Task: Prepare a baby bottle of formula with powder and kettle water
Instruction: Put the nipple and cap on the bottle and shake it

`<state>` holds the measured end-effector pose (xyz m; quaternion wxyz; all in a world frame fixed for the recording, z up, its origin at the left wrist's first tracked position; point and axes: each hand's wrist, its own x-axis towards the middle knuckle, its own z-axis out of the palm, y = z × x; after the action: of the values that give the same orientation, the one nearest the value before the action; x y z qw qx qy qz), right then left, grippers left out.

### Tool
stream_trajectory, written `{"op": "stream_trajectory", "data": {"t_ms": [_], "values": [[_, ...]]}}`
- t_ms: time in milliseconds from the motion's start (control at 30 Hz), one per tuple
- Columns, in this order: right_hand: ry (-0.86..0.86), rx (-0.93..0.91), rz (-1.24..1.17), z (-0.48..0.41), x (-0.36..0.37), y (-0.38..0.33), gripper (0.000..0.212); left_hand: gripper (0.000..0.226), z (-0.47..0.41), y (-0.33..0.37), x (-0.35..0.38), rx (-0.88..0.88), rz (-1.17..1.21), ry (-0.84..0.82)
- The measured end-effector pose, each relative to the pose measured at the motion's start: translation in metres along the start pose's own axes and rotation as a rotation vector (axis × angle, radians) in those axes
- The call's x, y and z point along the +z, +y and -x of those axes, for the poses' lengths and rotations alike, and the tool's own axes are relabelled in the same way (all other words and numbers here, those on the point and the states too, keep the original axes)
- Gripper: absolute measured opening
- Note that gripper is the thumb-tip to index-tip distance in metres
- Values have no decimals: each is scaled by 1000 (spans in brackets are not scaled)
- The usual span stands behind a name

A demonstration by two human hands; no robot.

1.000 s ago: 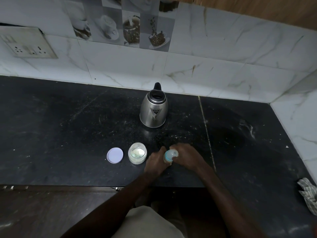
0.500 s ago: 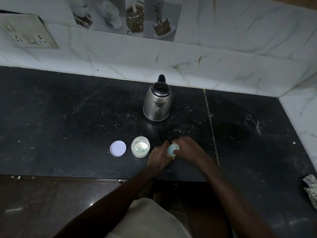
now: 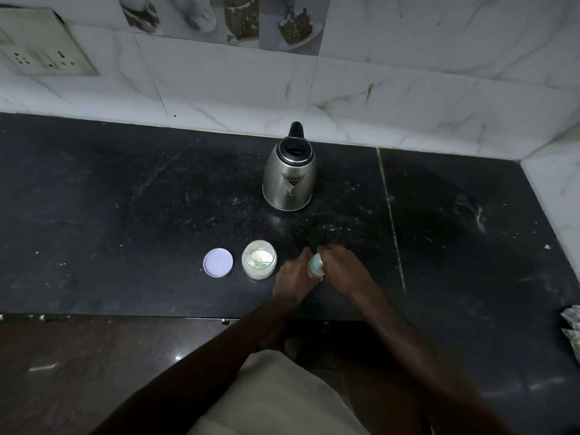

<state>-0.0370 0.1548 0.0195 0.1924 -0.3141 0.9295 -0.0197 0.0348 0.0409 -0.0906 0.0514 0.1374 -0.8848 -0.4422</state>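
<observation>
A small baby bottle with a pale blue top (image 3: 315, 264) stands on the black counter (image 3: 125, 215) near its front edge. My left hand (image 3: 293, 279) wraps its body from the left. My right hand (image 3: 343, 271) grips its top from the right; most of the bottle is hidden between them. Left of the bottle sits an open glass jar of white powder (image 3: 259, 259) with a small scoop inside. Its round white lid (image 3: 218, 262) lies flat beside it. A steel kettle (image 3: 289, 171) with a black handle stands farther back, spout toward me.
White marble-tiled wall (image 3: 408, 98) runs behind the counter and along its right side. A socket plate (image 3: 44, 48) is at the upper left. A crumpled cloth (image 3: 572, 328) lies at the right edge. Powder specks dot the counter near the kettle.
The view has shifted downward, so everything sits a little higher in the frame. Both hands stay closed on the bottle in the same spot; the right hand has shifted slightly over the top.
</observation>
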Motion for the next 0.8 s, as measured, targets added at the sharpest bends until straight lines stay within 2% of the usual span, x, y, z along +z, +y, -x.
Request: {"op": "stream_trajectory", "data": {"t_ms": [167,333,567,667,800], "values": [[3,59,-37,4,-3,-3,39,51,-3,4,-2,13,-52,-17],[18,137,-88,7,-1,-9,32,56,-4,5,-4,2,-62,-49],[-49,181,-51,10,-8,-15,37,56,0,8,-7,-15,-67,-73],[-69,176,-28,9,-7,-7,48,57,0,12,-10,-16,-78,-86],[-111,146,-44,10,-6,2,81,60,1,14,-14,-15,-26,-95]]}}
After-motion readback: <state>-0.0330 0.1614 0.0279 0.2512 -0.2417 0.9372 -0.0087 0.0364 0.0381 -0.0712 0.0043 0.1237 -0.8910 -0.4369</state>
